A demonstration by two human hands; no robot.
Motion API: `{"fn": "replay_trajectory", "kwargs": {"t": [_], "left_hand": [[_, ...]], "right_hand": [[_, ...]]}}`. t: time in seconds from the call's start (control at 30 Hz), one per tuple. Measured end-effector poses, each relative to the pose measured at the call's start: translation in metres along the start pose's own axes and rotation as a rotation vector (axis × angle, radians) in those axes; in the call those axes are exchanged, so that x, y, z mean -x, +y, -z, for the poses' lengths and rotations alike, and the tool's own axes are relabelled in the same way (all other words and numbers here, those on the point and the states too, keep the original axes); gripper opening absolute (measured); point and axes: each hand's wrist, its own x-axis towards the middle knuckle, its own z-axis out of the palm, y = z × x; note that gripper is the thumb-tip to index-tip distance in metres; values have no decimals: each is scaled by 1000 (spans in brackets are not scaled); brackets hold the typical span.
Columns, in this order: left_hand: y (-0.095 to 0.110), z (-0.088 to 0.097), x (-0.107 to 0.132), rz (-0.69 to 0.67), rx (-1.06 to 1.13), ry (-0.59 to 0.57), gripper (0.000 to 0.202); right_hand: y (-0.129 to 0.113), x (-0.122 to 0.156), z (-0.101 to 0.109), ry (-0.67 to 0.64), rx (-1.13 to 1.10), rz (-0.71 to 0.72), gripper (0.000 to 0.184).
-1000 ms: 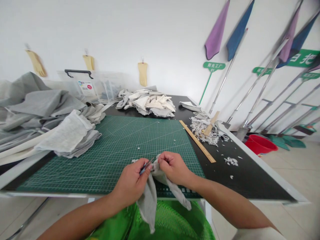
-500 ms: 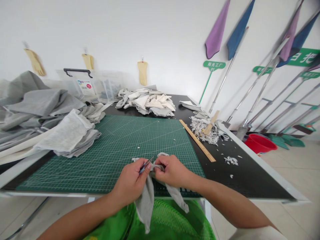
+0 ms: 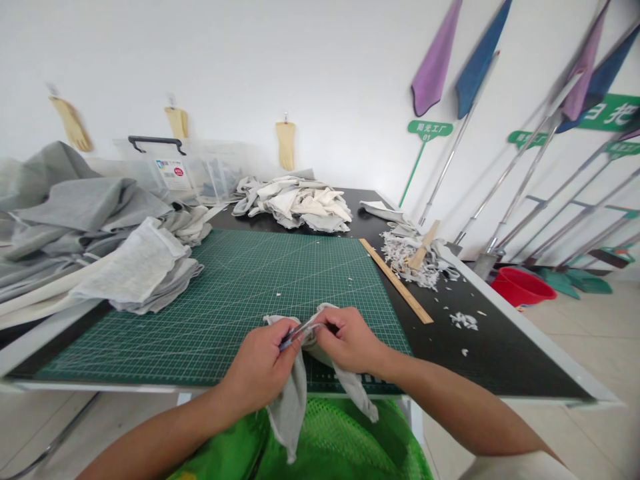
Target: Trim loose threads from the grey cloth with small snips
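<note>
My left hand [image 3: 267, 357] is closed around small thread snips [image 3: 300, 329], whose thin metal blades point up and right toward my other hand. A grey cloth [image 3: 290, 410] is bunched between both hands, its ends hanging over the table's front edge. Part of it lies under the left fingers too. My right hand [image 3: 350, 339] pinches the cloth near the blade tips, thumb against fingers. Beneath both hands is the front part of a green cutting mat [image 3: 240, 280]. A green mesh [image 3: 345, 440] shows below the hanging ends.
Grey cloths [image 3: 90, 207] are heaped at left, with another cloth pile [image 3: 295, 203] at the back. A wooden ruler [image 3: 395, 280] lies along the mat's right side. Beyond it are cloth scraps [image 3: 413, 263]. A clear bin [image 3: 175, 170] stands behind; a red bucket [image 3: 523, 285] is on the floor.
The snips' blades have shifted up and right, closer to my right fingers. My right hand has moved slightly, and the cloth between the hands has changed shape.
</note>
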Motion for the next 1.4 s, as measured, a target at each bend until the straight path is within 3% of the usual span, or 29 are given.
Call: {"fn": "replay_trajectory", "kwargs": {"t": [0.2, 0.43, 0.57, 0.73, 0.9, 1.07, 1.27, 1.4], "left_hand": [[0, -1, 1, 4, 4, -28, 26], [-1, -8, 1, 29, 94, 41, 24], [-6, -12, 4, -44, 115, 103, 20], [-17, -17, 9, -260, 90, 176, 18], [-21, -20, 11, -373, 24, 228, 26], [-22, -20, 12, -367, -19, 291, 22], [-26, -19, 13, -411, -16, 327, 26], [-28, -19, 14, -421, -19, 329, 22]], "right_hand": [[1, 0, -3, 19, -33, 24, 14], [4, -1, -7, 28, 2, 62, 12], [7, 2, -9, 42, 62, 169, 14], [6, 5, -7, 39, 105, 283, 31], [4, 5, -3, -9, 103, 334, 20], [4, 5, 0, -28, 119, 333, 14], [10, 6, -6, 107, 267, 362, 11], [14, 7, -9, 182, 334, 469, 10]]}}
